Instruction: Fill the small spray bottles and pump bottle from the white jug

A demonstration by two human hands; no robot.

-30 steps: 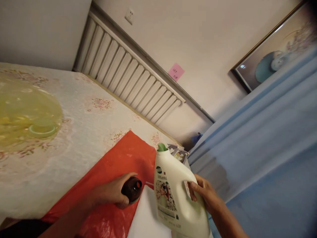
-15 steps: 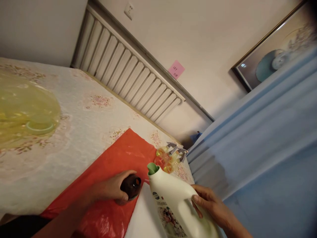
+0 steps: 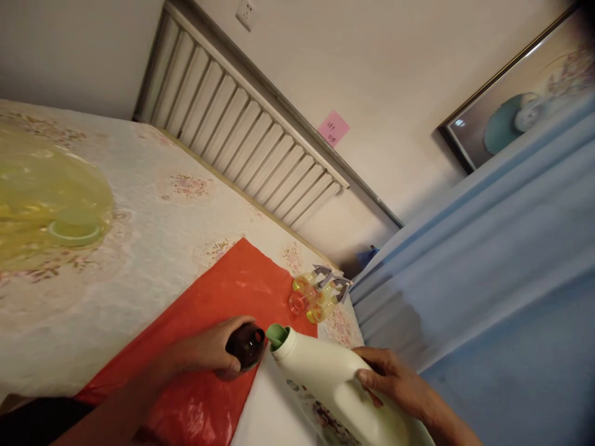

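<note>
My left hand is wrapped round a small dark brown bottle, whose open mouth faces right, over a red plastic sheet. Fingers of my right hand close on the handle of a large cream detergent jug. The jug is tilted left, and its green pouring spout sits right beside the brown bottle's mouth. No liquid stream can be made out. Part of the jug's flowered label shows low down; its base is cut off by the frame.
Several small clear spray bottles with grey triggers stand past the sheet. A yellow translucent plastic bag lies at the left on the flowered tablecloth. Behind are a radiator and a blue curtain.
My right hand has tipped the jug further over, and its spout has come left and down to the brown bottle's mouth. My left hand has hardly moved.
</note>
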